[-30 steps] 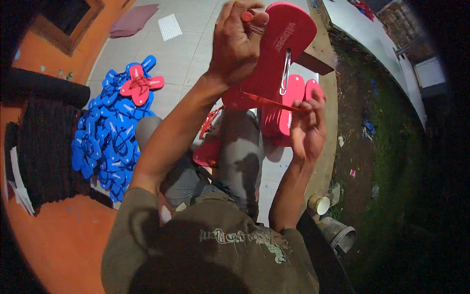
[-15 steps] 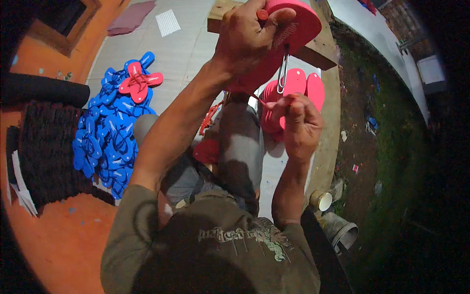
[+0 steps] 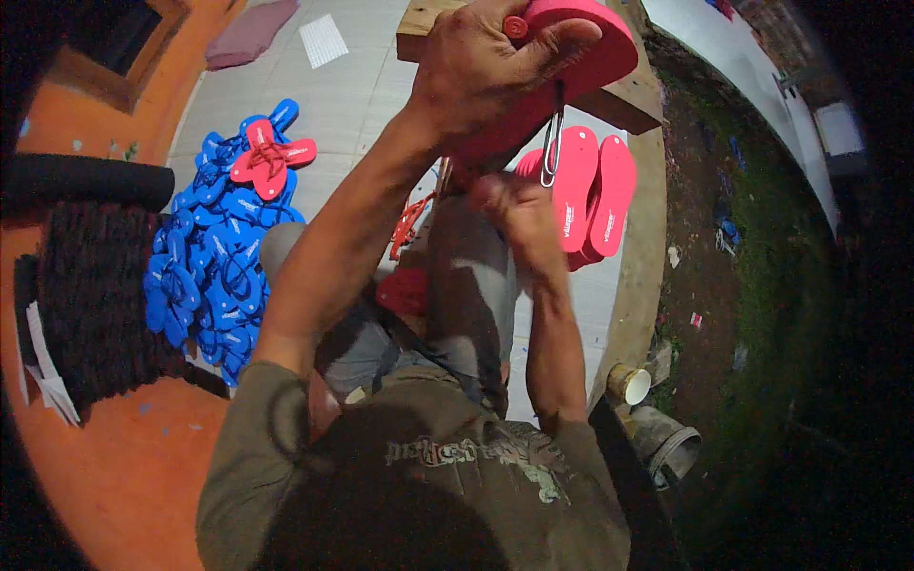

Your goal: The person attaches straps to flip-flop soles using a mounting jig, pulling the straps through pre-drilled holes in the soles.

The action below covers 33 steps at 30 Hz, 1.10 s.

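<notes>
At the top, my left hand (image 3: 471,71) grips a pink flip-flop sole (image 3: 609,43); the thumb lies across it. A round red plug (image 3: 515,27), like a strap's end, shows beside the fingers. From the sole hangs a looped metal wire tool (image 3: 550,157), its upper end at a dark slot. Below the sole, my right hand (image 3: 522,214) is closed and partly smeared by motion. What its fingers hold is hidden. Close by, pink soles (image 3: 576,205) lie stacked on the floor.
A wooden block (image 3: 619,107) lies beneath the held sole. Left stands a heap of blue flip-flops (image 3: 224,238) with a pink pair (image 3: 268,157) on top. Red straps (image 3: 409,228) lie by my leg. Pots (image 3: 666,447) stand at the right edge, beside a drop to dark ground.
My right hand has moved left and slightly down, uncovering more of the pink sole stack. A red strip near its fingers no longer shows. The left hand keeps hold of the sole, shifted slightly.
</notes>
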Motion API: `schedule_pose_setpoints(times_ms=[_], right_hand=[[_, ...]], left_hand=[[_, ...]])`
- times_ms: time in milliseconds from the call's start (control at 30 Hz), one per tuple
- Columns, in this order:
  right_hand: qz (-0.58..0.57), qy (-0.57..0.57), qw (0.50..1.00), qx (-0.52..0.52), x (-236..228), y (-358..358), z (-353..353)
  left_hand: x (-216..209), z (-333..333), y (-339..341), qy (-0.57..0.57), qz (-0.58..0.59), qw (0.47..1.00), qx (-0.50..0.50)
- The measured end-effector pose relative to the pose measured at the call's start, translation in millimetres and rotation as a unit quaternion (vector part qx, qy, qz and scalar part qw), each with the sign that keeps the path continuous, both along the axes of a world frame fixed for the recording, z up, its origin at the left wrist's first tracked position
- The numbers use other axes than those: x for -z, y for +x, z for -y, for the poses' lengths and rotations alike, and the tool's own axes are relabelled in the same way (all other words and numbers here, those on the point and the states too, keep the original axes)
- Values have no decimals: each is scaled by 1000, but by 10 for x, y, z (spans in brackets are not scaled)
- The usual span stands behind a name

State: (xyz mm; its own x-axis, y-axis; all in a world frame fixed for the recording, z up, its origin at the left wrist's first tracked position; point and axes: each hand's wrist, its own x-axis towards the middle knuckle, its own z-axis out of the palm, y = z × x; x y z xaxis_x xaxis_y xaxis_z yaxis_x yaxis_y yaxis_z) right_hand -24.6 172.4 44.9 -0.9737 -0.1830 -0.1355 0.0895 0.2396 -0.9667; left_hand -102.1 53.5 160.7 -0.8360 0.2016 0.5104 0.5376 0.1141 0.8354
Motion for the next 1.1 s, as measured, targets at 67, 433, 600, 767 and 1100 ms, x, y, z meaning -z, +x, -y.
schedule_pose_setpoints(times_ms=[67,433,600,767,1100], right_hand=[[-110,-157,981,-17,194,70,121],[-272,-330,904,14,-215,56,17],[-190,-411,891,-8,-166,40,49],[-89,-469,878,16,-232,42,53],[-200,-172,932,247,-802,57,-5]], left_hand=[[46,29,-81,-30,-53,998,-9],[20,-6,-6,-55,-53,996,-50],[41,-12,-11,-49,-74,995,-50],[20,-46,32,10,-24,999,-34],[276,24,318,181,-22,983,-2]])
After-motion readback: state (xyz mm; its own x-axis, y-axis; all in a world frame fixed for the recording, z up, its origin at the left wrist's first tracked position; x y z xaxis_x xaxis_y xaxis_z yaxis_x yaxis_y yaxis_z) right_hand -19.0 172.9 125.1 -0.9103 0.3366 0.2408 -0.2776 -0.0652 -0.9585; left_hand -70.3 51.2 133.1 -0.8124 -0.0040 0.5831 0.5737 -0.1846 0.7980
